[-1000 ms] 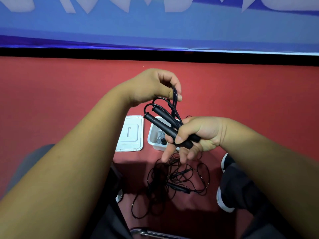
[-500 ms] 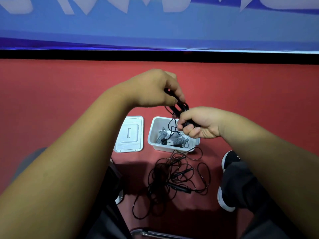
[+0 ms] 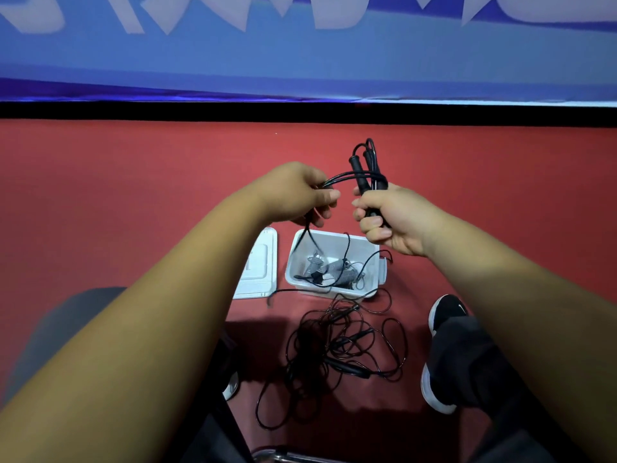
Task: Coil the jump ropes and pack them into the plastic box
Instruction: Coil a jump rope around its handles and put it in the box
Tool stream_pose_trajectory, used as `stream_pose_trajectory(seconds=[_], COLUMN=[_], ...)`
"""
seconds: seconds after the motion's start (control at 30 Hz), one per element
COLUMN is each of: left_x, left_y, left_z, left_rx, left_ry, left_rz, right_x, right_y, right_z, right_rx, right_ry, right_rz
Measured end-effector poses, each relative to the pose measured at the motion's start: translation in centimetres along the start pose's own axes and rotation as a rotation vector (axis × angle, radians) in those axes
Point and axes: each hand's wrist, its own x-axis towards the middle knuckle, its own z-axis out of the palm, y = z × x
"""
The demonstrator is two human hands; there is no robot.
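My right hand [image 3: 389, 217] grips the two black handles of a jump rope [image 3: 362, 170], held upright above the floor. My left hand [image 3: 300, 193] pinches the rope's black cord just left of the handles; the cord loops across to them and hangs down from my left hand into the plastic box [image 3: 374, 253]. The white box stands open on the red floor with grey-handled ropes [image 3: 334, 270] inside. A loose tangle of black ropes [image 3: 340, 349] lies on the floor in front of the box.
The box's white lid [image 3: 258, 267] lies flat on the floor just left of the box. My black shoe [image 3: 445, 314] is at the right of the tangle. A blue banner wall with a black base strip bounds the red floor at the back.
My hands have moved apart and up. The handles now stand upright in my right hand, and my left hand has drawn the cord out to the left.
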Motion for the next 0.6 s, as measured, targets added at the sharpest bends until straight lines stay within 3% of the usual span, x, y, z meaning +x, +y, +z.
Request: stream_pose_trajectory(seconds=[0.17,0.27,0.6], left_x=[0.0,0.5,1.9], left_y=[0.4,0.8,1.0], left_z=[0.3,1.3,2.2], left_rx=[-0.36,-0.439,-0.47], left_ry=[-0.109,-0.096,0.238], left_rz=[0.061,0.037,-0.051], right_x=[-0.2,-0.3,-0.6], right_y=[0.3,0.7,0.8], right_z=[0.1,0.3,0.6], right_rx=[-0.329,-0.458,-0.523], right_ry=[0.073,0.079,0.057], right_rz=[-0.112,-0.153,-0.124])
